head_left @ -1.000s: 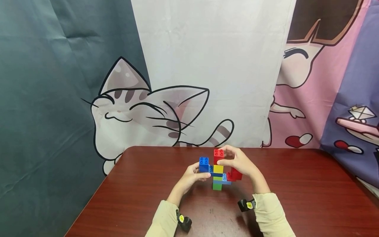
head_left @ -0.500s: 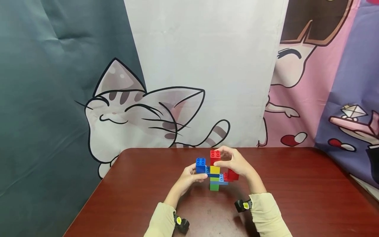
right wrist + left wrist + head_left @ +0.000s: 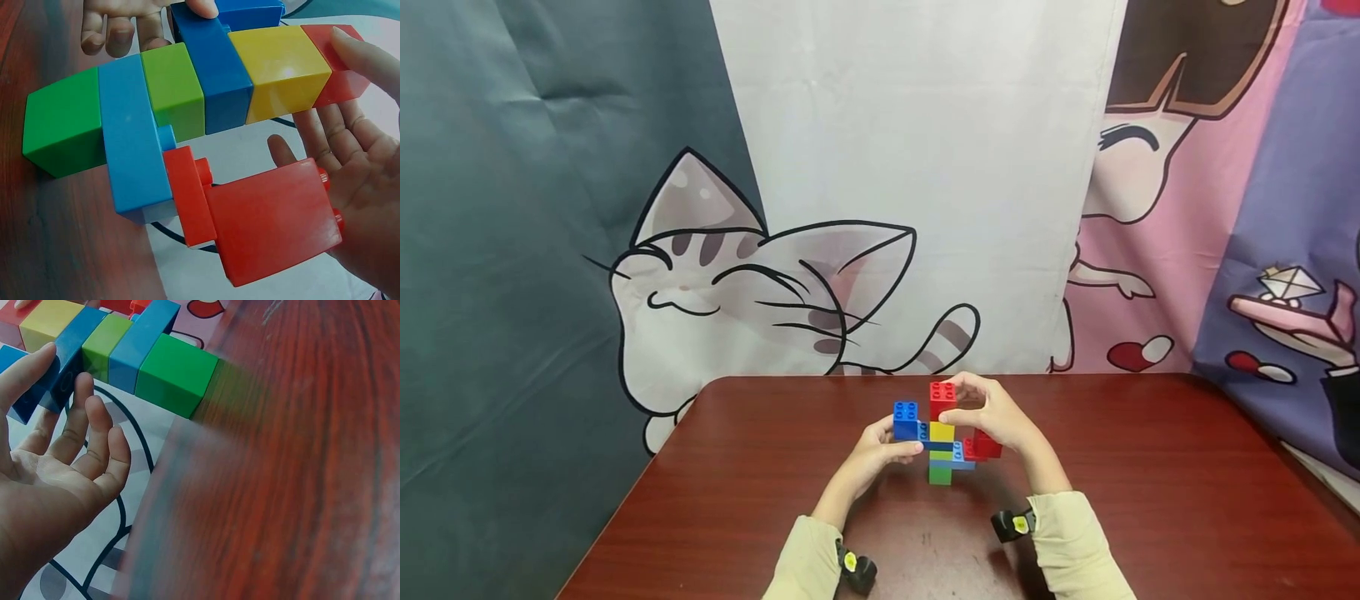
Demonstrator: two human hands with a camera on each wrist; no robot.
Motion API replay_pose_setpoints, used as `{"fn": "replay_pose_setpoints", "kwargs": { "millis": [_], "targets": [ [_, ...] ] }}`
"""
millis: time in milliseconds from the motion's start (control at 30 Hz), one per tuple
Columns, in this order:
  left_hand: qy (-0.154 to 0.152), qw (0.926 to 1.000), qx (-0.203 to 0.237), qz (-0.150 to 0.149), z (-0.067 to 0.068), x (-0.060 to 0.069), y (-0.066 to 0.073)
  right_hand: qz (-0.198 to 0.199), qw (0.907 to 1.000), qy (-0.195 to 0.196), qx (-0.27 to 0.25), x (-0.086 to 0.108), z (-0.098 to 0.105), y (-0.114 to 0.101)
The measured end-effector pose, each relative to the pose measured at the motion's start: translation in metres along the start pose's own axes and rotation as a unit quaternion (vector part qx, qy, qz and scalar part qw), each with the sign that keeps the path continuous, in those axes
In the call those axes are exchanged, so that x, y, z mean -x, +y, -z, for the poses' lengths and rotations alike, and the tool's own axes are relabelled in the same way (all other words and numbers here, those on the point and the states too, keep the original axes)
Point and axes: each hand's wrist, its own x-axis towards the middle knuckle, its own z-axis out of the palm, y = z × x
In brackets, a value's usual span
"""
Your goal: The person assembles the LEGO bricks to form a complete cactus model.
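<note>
An upright tower of toy building bricks is between both hands, its green brick [image 3: 62, 125] at the bottom appearing to rest on the table. Above it come a light blue brick [image 3: 134, 144], a lime brick [image 3: 175, 94], a dark blue brick [image 3: 215, 75], a yellow brick [image 3: 942, 431] and a red brick [image 3: 942, 402] on top. My left hand [image 3: 863, 461] pinches the dark blue brick's left arm, which bears a blue brick [image 3: 906, 421]. My right hand [image 3: 1000, 417] pinches the top red brick between thumb and fingers. Red bricks [image 3: 275, 219] step up from the light blue arm, below that hand.
The brown table [image 3: 760, 467] runs back to a hanging cloth [image 3: 925, 167] printed with a cartoon cat. A black camera sits on each wrist, the left one [image 3: 859, 573] low and the right one [image 3: 1011, 525] near the sleeve.
The whole head view has shifted slightly, so everything appears a little further left. Both hands keep their hold on the bricks, and the tower looks the same.
</note>
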Motion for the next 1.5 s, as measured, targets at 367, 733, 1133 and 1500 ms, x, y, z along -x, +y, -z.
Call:
{"fn": "replay_pose_setpoints", "kwargs": {
  "millis": [367, 733, 1133, 1500],
  "targets": [
    [0.000, 1.0000, -0.003, 0.002, 0.000, 0.000, 0.003, -0.012, 0.9995, 0.010, 0.029, 0.002, 0.002, -0.006],
    [0.013, 0.9999, -0.007, 0.008, -0.004, 0.000, 0.003, -0.013, 0.9995, 0.015, 0.025, 0.003, 0.002, -0.005],
    [0.003, 0.9997, -0.022, -0.007, -0.006, -0.001, 0.002, -0.006, 0.9976, 0.062, 0.029, 0.002, 0.006, -0.009],
    [-0.023, 0.9988, -0.042, -0.011, -0.012, 0.000, 0.000, -0.028, 0.9929, 0.115, 0.000, 0.002, 0.007, -0.007]
  ]
}}
